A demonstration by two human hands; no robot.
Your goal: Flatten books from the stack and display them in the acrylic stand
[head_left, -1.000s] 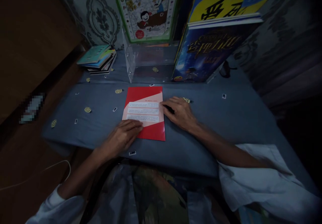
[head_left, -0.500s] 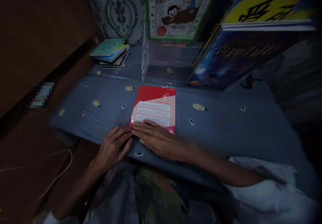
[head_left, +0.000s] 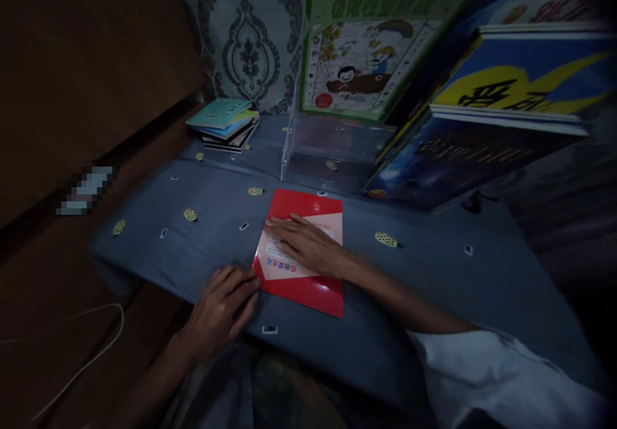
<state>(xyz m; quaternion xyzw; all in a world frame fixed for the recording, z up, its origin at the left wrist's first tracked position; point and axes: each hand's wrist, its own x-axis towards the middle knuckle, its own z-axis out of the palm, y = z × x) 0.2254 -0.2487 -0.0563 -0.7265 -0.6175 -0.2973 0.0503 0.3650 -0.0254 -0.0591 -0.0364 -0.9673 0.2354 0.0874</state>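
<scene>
A red and pink booklet (head_left: pixel 308 294) lies flat on the blue patterned tablecloth (head_left: pixel 414 294). Its printed text appears upside down. My right hand (head_left: pixel 308 246) rests spread on the booklet's upper middle, covering part of the print. At the booklet's lower left edge is my left hand (head_left: pixel 226 300), palm down, its fingertips touching the corner and its thumb apart from the fingers. Neither hand is wrapped round anything.
A stack of small books (head_left: pixel 224 123) sits at the back left. Behind the booklet, a clear acrylic stand (head_left: pixel 337 152) holds a green picture book (head_left: pixel 376 69). Large blue books (head_left: pixel 463 152) lean at the right. A white cable (head_left: pixel 96 352) hangs at the lower left.
My right hand has slid up the booklet from its lower edge, uncovering the lower red part and coloured characters. The view has tilted up, showing more of the books at the back.
</scene>
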